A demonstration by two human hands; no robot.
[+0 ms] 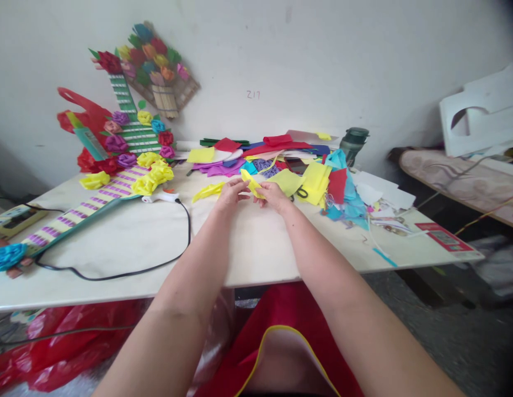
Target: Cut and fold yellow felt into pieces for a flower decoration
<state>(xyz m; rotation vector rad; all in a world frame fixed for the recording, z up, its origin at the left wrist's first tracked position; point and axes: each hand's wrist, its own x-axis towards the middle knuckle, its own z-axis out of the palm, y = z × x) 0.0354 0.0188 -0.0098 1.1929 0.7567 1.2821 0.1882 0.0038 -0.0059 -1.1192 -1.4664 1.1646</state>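
A small piece of yellow crepe paper (pixel 252 183) is held up over the table between my two hands. My left hand (pixel 232 194) has its fingers at the paper's left side, apparently touching its edge. My right hand (pixel 273 196) pinches the paper's lower right end. Just left of my left hand lies a twisted yellow strip (pixel 207 191). Beyond my right hand are yellow paper sheets (pixel 315 182), with the dark handles of scissors (pixel 301 192) showing beside them.
Folded coloured papers (pixel 227 154) are heaped along the wall. At left, a guitar-shaped craft (pixel 95 201) bears paper flowers; a white glue gun (pixel 161 197) trails a black cord (pixel 128 274). A dark green bottle (pixel 354 144) stands at back right, near paper scraps (pixel 383 193).
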